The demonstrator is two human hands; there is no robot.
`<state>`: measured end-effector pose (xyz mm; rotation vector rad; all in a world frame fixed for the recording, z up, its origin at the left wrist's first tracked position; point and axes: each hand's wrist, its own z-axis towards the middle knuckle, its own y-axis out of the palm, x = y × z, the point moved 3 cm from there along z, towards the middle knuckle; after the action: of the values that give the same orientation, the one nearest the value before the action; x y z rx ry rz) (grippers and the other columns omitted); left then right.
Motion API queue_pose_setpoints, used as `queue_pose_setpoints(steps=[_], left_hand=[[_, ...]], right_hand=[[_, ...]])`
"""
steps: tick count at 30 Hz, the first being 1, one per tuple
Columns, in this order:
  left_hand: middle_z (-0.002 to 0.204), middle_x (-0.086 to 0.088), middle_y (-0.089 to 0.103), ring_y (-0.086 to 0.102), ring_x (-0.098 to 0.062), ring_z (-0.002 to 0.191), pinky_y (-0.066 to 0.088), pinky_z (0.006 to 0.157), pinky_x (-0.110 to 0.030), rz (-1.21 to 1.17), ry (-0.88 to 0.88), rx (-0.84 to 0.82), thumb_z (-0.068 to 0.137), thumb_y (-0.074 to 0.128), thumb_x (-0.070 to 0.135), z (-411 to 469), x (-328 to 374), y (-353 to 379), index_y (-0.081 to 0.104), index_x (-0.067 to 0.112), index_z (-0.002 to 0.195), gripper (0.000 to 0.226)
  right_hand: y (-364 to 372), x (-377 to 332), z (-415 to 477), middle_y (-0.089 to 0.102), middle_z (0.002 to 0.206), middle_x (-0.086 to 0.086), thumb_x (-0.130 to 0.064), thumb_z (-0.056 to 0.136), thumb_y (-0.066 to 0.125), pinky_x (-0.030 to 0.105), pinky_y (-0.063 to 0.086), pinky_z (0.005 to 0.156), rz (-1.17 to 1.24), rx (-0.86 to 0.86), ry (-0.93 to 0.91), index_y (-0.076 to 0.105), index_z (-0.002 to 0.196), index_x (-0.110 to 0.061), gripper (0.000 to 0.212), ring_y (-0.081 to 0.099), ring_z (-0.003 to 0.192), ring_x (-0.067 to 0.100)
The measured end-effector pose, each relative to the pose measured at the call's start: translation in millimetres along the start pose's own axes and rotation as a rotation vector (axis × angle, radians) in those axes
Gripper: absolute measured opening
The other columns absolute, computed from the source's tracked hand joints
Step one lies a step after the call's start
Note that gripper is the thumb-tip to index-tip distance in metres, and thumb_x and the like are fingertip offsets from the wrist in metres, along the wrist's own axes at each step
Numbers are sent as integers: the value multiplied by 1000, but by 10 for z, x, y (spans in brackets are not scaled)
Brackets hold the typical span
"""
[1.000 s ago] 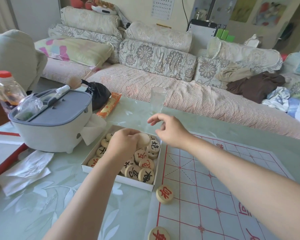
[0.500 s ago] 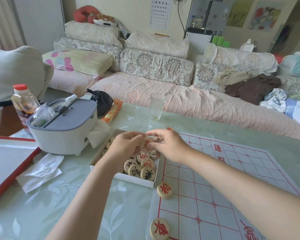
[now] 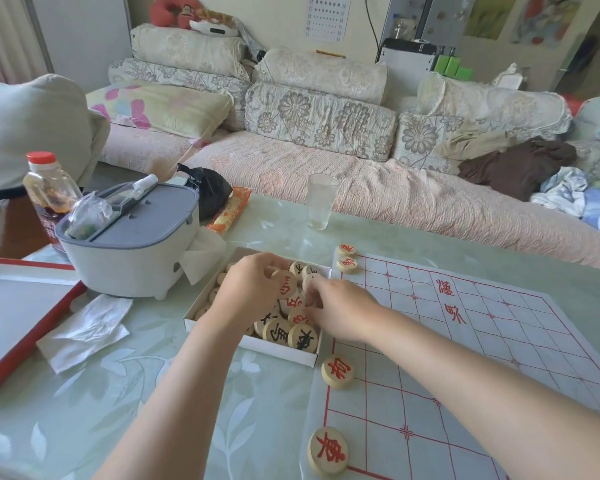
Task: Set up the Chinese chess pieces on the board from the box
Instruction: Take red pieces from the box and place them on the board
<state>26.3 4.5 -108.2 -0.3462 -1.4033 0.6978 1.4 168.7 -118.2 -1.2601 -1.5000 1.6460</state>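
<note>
A white box [image 3: 280, 350] holds several round wooden chess pieces, among them black-marked pieces [image 3: 302, 337] at its near end. My left hand [image 3: 252, 294] is over the box and pinches a red-marked piece [image 3: 287, 286]. My right hand [image 3: 342, 306] reaches in from the right with its fingers curled down among the pieces. Whether it grips one is hidden. The paper board [image 3: 482, 344] with a red grid lies right of the box. On the board's left edge stand two far red pieces [image 3: 347, 264], a middle red piece [image 3: 337, 371] and a near red piece [image 3: 327, 450].
A grey-lidded white tissue container [image 3: 129, 251] stands left of the box, with a bottle [image 3: 51, 188] behind it. An empty glass [image 3: 321, 201] stands beyond the box. Crumpled paper [image 3: 87, 327] and a red-edged tray [image 3: 11, 317] lie at the left. A sofa [image 3: 361, 188] runs behind the table.
My right hand came down from above the board corner into the box. My left hand lifted a red-marked piece from the pile. The camera moved in closer.
</note>
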Motion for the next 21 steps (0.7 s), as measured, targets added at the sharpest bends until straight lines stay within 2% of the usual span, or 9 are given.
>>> queue_pose_setpoints(steps=[4,8,11,13,15,18,21], left_hand=[[93,11,66,57,2,74,42,56,-16,49,13,-3,91,53,21,22,32,74,66,32,105,22],[94,11,65,59,-5,77,43,58,-18,81,52,9,89,55,24,-6,91,107,66,33,106,22],[98,11,64,59,-11,86,46,67,-25,90,71,28,90,55,26,-38,152,135,62,32,115,27],[104,8,64,58,-13,89,49,70,-28,67,84,3,92,54,27,-68,219,210,56,30,123,31],[101,8,63,58,-9,81,48,63,-24,59,116,-36,93,53,28,-118,300,317,54,30,123,30],[98,11,63,58,-3,71,42,53,-16,58,166,-97,94,52,27,-211,427,483,56,32,117,24],[100,10,64,57,-3,75,39,58,-12,75,215,-127,94,53,25,-314,543,632,60,30,115,23]], right_hand=[[23,30,38,61,100,-8,-25,90,62,33,51,83,209,-22,24,53,98,-30,13,60,94,16],[-55,125,11,58,95,-7,-30,94,64,24,42,62,399,81,35,54,103,-29,13,55,77,11],[-192,296,-94,55,89,-6,-31,95,64,25,39,58,460,175,63,54,104,-28,14,53,68,13],[-265,479,-228,55,89,-7,-33,94,65,27,40,62,417,191,126,55,106,-29,16,55,71,13],[-297,686,-405,57,93,-7,-33,94,64,27,41,66,355,170,199,57,108,-30,16,56,77,14],[-296,913,-737,61,98,-6,-26,96,61,20,38,61,376,83,240,63,112,-25,17,54,70,7],[-252,1013,-1065,67,92,-10,-25,92,68,11,38,60,393,-33,216,71,108,-20,17,57,70,-1]])
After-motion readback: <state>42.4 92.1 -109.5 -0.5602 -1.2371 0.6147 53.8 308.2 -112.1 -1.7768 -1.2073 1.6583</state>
